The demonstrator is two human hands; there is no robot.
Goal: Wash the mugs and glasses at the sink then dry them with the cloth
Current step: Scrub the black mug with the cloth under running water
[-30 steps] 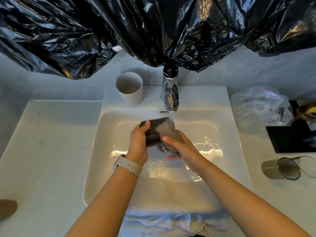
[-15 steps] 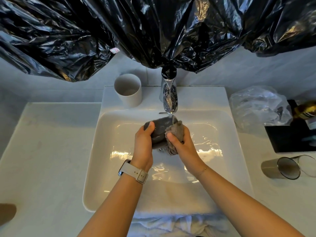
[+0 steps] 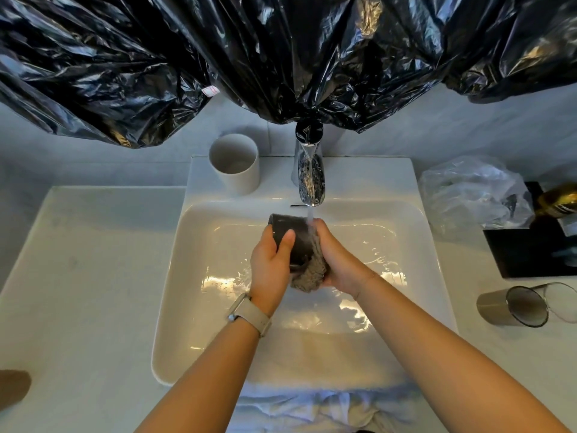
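Note:
Over the white sink (image 3: 175, 276) my left hand (image 3: 270, 267) grips a dark mug (image 3: 292, 235), thumb across its side. My right hand (image 3: 338, 260) holds a grey cloth (image 3: 310, 273) against the mug's right side. Water runs from the chrome tap (image 3: 309, 179) onto the mug and cloth. A white mug (image 3: 234, 164) stands upright on the sink's back left ledge. A smoky glass (image 3: 512, 306) lies on its side on the counter at the right, with a clear glass (image 3: 562, 303) right behind it.
Black plastic sheeting (image 3: 281, 57) hangs above the tap. A crumpled clear bag (image 3: 471, 192), a black tray (image 3: 530, 251) and a gold-topped bottle (image 3: 559, 201) sit at the right. A white towel (image 3: 312, 410) drapes over the sink's front edge. The left counter (image 3: 78, 276) is white.
Both hands have lifted the mug and cloth up under the tap's stream. The right hand has curled round the cloth and pressed it to the mug's side.

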